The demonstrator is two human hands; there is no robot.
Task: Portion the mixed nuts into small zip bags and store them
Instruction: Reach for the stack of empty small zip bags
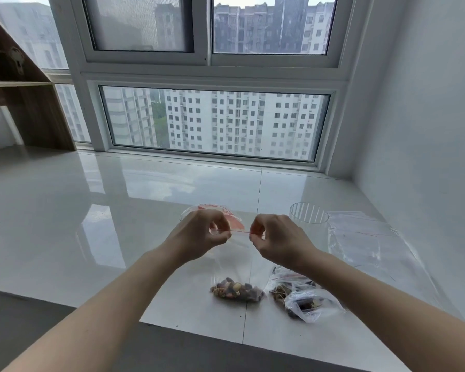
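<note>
Clear zip bag (238,267) of mixed nuts (236,291) hangs pinched at its red seal between my left hand (199,237) and right hand (277,240), above the ledge's (91,224) near edge.

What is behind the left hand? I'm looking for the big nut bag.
A clear bag with red print sits behind the left hand; the hand covers its lower part, so its contents cannot be seen.
</note>
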